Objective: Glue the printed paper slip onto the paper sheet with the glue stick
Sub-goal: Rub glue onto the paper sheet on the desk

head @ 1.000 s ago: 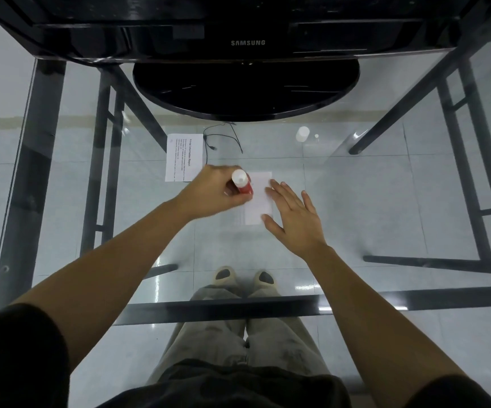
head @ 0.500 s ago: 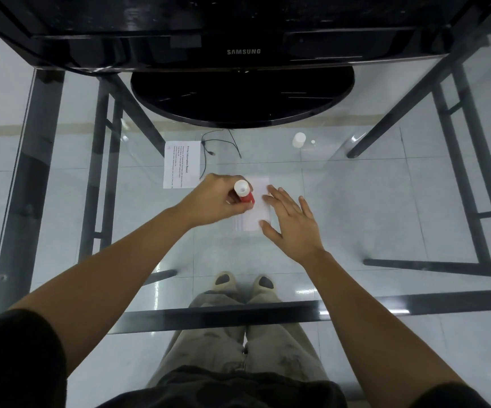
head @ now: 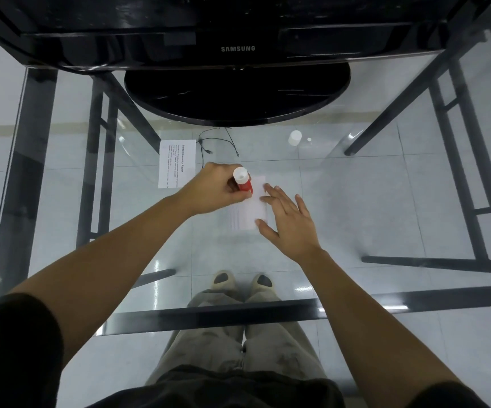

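My left hand [head: 217,188] is closed around a red glue stick [head: 242,181] with a white end pointing up, its lower end down on a small white paper [head: 248,209] lying on the glass table. My right hand [head: 290,220] lies flat with fingers spread, pressing on the right edge of that paper. Faint lines of print show through the paper's left part. A second white paper with printed text [head: 176,163] lies to the left, beyond my left hand.
A black Samsung monitor [head: 237,48] on a round base [head: 237,97] stands at the back of the glass table [head: 356,201]. A white cap [head: 295,138] sits at the back right. A thin black cable [head: 217,142] lies near the base.
The view has shifted slightly. My left hand and the glue stick have barely moved on the small paper, and my right hand still presses its right edge.
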A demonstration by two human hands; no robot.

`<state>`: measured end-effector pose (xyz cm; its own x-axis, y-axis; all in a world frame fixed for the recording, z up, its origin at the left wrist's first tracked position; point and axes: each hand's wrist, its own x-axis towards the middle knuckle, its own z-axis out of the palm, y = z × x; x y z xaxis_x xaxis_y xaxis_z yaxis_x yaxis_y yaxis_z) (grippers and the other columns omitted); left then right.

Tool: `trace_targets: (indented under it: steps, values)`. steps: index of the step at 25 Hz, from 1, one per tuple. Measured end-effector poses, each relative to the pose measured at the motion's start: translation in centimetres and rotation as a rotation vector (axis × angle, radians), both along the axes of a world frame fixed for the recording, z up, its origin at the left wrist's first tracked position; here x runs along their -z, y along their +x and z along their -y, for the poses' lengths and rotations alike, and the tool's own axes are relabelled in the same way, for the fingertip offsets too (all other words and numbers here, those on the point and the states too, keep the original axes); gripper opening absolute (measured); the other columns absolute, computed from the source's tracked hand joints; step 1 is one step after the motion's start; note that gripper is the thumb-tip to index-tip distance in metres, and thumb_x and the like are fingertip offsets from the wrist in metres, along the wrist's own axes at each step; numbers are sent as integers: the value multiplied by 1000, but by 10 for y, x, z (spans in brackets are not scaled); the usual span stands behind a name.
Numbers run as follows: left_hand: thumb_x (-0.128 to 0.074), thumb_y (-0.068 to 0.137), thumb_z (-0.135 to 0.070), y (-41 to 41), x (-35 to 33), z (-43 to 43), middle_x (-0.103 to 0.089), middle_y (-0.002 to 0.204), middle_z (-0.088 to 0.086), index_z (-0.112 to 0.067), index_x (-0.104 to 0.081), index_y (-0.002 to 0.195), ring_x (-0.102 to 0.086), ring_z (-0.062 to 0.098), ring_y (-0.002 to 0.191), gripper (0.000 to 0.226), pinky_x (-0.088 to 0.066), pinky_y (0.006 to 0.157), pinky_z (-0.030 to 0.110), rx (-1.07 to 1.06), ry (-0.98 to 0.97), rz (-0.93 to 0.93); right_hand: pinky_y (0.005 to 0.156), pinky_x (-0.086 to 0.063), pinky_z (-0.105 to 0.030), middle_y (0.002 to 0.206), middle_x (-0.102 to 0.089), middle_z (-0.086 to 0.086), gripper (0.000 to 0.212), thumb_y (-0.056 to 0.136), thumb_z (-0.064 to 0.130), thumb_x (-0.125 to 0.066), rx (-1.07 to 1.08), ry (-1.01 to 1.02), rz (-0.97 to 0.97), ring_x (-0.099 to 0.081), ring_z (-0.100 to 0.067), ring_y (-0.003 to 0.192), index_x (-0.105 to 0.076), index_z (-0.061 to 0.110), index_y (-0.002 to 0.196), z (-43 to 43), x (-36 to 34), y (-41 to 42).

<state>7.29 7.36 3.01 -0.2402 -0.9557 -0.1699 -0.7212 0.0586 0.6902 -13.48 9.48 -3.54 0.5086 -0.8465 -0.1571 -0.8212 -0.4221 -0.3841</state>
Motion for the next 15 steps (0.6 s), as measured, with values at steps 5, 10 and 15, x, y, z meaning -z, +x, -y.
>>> trace_targets:
  steps: [5,10,15]
  values:
    - [-72,77,-24,0,-6,10,-68,80,-4,-17,-64,90,-59,-3,66,17,-41,64,1,-85,-70,-21,114,1,-35,155,-22,5,48,92,52,-36,-1,-6,7,-16,-13,143,-42,25,132,-1,1,-1]
    - [-71,78,-25,-9,-4,6,-70,84,1,-13,-63,94,-63,12,73,21,-50,68,20,22,-20,31,113,-2,-36,157,-16,0,46,92,51,-39,13,-28,4,-22,-16,141,-47,24,128,-1,2,1]
    - [-70,78,-27,-7,-7,24,-63,77,-6,-18,-63,91,-53,-4,64,17,-36,61,-3,-113,-86,34,112,-2,-35,156,-17,-2,46,91,53,-39,21,-20,-9,-26,-19,140,-50,23,124,-1,4,1]
